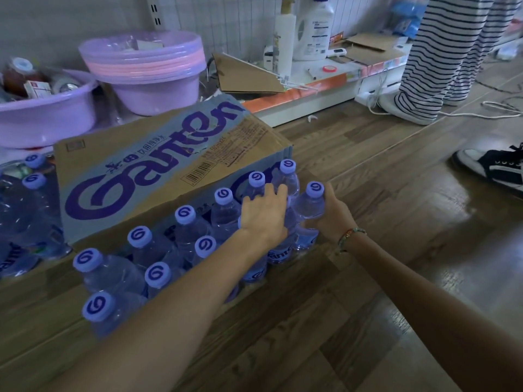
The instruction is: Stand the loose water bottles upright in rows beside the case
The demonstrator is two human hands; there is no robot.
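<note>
Your right hand (334,210) curls around an upright water bottle (310,210) at the row's far end, beside the Ganten case (147,176); your left hand (264,215), arm outstretched, rests fingers spread over neighbouring bottles (198,236), gripping none.

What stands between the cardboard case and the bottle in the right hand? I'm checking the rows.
Head view: one upright bottle of the back row stands there, against the case, beside the right hand.

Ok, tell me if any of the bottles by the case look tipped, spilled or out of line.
Nothing stands out: the water bottles stand upright and capped in rows against the cardboard case, with no spill visible on the floor.
</note>
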